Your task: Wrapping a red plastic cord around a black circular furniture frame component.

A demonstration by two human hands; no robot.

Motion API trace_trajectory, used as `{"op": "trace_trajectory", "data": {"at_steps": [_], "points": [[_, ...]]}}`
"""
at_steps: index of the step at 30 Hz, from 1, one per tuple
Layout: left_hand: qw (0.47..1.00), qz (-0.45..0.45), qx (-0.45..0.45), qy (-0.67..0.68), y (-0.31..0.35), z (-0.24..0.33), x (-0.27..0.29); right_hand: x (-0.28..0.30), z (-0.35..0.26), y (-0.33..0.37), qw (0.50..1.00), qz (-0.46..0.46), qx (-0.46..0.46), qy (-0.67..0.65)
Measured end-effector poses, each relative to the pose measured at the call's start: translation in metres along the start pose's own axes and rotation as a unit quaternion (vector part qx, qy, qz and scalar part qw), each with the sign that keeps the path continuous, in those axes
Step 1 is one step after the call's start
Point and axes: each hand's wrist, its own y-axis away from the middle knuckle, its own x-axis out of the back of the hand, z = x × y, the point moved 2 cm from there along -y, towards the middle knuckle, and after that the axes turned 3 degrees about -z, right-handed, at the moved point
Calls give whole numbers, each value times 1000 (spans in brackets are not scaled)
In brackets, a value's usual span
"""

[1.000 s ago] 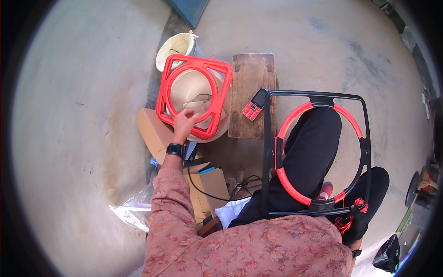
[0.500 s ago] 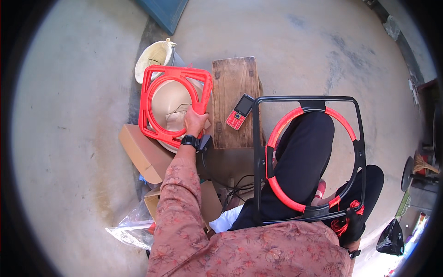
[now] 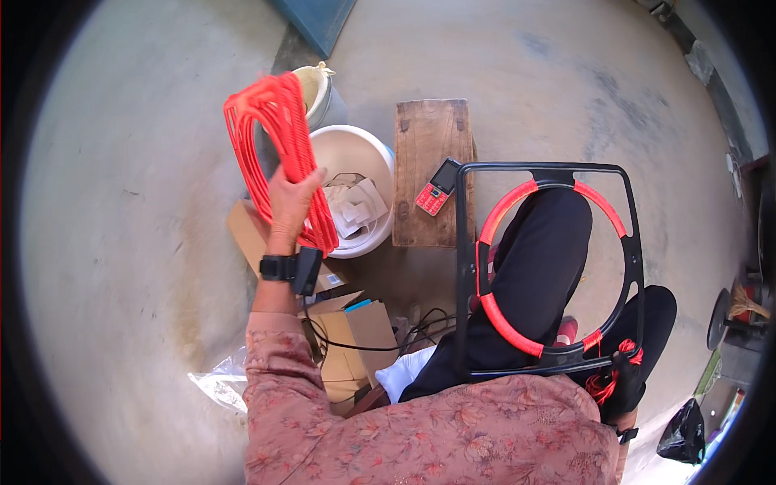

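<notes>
On the left, my left hand (image 3: 293, 202) grips a red square frame (image 3: 295, 137) with a round opening, its sides looking wound in red cord. It is tilted and blurred, so I cannot tell if it is one frame or a stack. Over my legs stands a black square frame (image 3: 460, 267) with an inner ring partly wrapped in red cord (image 3: 505, 325). At its lower right corner my right hand (image 3: 624, 386), in a dark glove, is closed round a bundle of loose red cord (image 3: 600, 388) and seems to touch the frame's edge. Its fingers are partly hidden.
A wooden stool (image 3: 420, 218) bears a red and black keypad phone (image 3: 437, 187). Left of it stand a white tub (image 3: 386, 162) with scraps inside and a pale bucket (image 3: 333, 103). Cardboard boxes (image 3: 376, 331), a black cable (image 3: 420, 327) and a black bag (image 3: 683, 432) lie nearby.
My left hand has moved left with the red frame, lifting it off the tub's opening and turning it more edge-on. The scraps in the tub now show. My right hand and the black frame have hardly moved.
</notes>
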Motion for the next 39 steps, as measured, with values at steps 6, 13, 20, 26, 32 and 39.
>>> {"op": "trace_trajectory", "data": {"at_steps": [6, 13, 20, 26, 32, 39], "points": [[928, -35, 80, 362, 6, 50, 50, 8, -29, -7, 994, 19, 98, 47], [812, -130, 91, 562, 2, 5, 63, -6, 12, -2, 990, 7, -51, -130], [868, -142, 57, 473, 29, -48, 71, 1, -3, 4, 1000, 12, 7, -7], [876, -130, 95, 455, 67, -97, 105, 0, 15, 6, 982, -14, -95, -163], [874, -110, 99, 462, 79, -121, 123, -14, -5, -6, 874, 55, -296, -381], [876, -76, 116, 463, 88, -126, 128, -12, -24, -12, 882, 103, -308, -341]]}}
